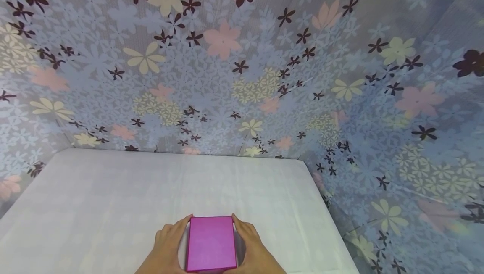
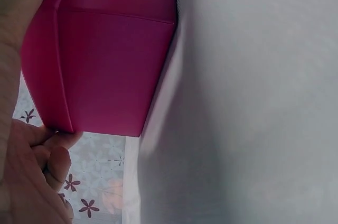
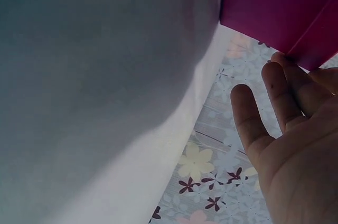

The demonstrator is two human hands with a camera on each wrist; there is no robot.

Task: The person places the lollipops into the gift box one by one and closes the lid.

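A bright pink lidded box (image 1: pixel 211 243) is at the near middle of the white table (image 1: pixel 177 185), its top face toward the head camera. From its left side my left hand (image 1: pixel 168 246) grips it, fingertips at the far left corner and thumb at the near edge. My right hand (image 1: pixel 257 248) holds the opposite side the same way. In the left wrist view the box's side wall (image 2: pixel 111 71) shows, with a seam below the lid, and its base appears to rest on the table. In the right wrist view, fingertips (image 3: pixel 280 57) touch the lid's corner, while other fingers stand off it.
Floral fabric (image 1: pixel 223 80) hangs behind the table and along its right side, with more at the left. The table's far edge (image 1: pixel 181 153) meets this fabric. Shadows of the hands and box fall on the white tabletop (image 3: pixel 105 76).
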